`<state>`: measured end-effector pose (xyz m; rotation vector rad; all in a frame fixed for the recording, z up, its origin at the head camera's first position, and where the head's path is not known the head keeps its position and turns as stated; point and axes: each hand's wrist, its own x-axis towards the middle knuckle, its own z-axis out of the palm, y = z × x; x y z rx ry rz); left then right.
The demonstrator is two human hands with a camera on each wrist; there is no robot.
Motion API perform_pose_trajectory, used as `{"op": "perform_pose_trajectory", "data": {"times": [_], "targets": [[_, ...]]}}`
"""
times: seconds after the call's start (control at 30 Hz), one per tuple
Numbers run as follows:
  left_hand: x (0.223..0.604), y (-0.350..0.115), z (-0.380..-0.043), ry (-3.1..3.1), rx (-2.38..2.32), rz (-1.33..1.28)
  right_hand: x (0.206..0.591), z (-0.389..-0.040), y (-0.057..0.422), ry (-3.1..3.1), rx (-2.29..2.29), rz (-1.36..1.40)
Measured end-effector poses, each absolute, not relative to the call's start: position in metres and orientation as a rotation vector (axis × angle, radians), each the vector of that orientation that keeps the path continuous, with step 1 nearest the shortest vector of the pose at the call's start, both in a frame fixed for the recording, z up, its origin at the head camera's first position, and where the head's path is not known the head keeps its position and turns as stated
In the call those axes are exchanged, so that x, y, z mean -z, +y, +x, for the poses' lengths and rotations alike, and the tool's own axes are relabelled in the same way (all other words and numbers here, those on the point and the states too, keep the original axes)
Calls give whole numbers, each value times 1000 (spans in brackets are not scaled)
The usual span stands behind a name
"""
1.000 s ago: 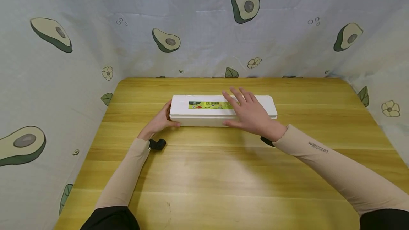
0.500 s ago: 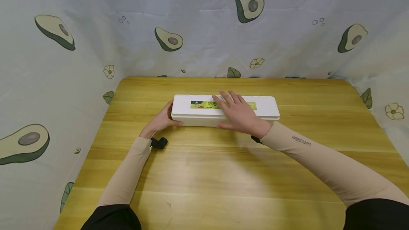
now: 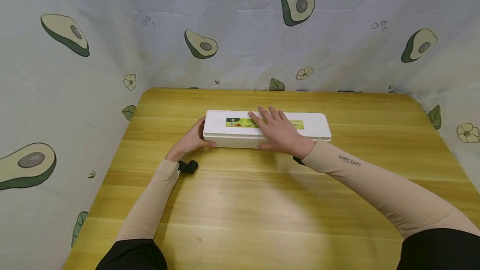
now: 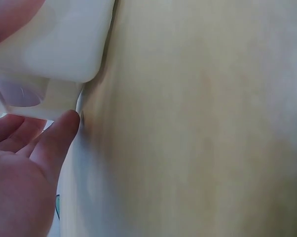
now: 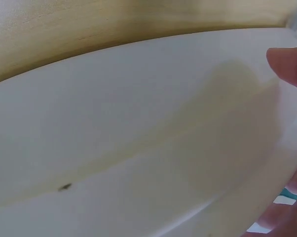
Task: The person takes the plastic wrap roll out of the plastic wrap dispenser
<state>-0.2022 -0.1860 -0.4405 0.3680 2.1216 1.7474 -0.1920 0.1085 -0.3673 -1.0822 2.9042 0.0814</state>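
A long white cling film box [image 3: 243, 141] with a yellow-green label on its lid lies on the table, its lid down. My left hand [image 3: 190, 138] holds the box's left end, thumb on the front face and fingers around the end. In the left wrist view, the fingers [image 4: 59, 133] reach the translucent end of the box, where a rounded grey shape shows inside. Across the lid lies my right hand [image 3: 281, 133], fingers spread and straight, covering part of the label. Its thumb [image 5: 286, 64] touches the front face in the right wrist view.
The wooden table [image 3: 240, 203] extends in front of the box and to both sides. Behind and at the sides hangs a pale curtain [image 3: 243, 32] printed with avocados. A black wrist camera mount [image 3: 188, 166] sits under the left wrist.
My right hand has slid left along the lid and settled lower onto it. The left hand keeps its hold on the box's end. The head view has shifted slightly.
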Motion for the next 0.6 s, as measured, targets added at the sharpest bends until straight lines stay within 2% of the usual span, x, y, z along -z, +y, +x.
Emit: {"op": "perform_pose_trajectory", "data": {"times": [0.6], "targets": [[442,-187,-203,2132,-1738,360,366,-193,106,2902,-111,-1139]]}}
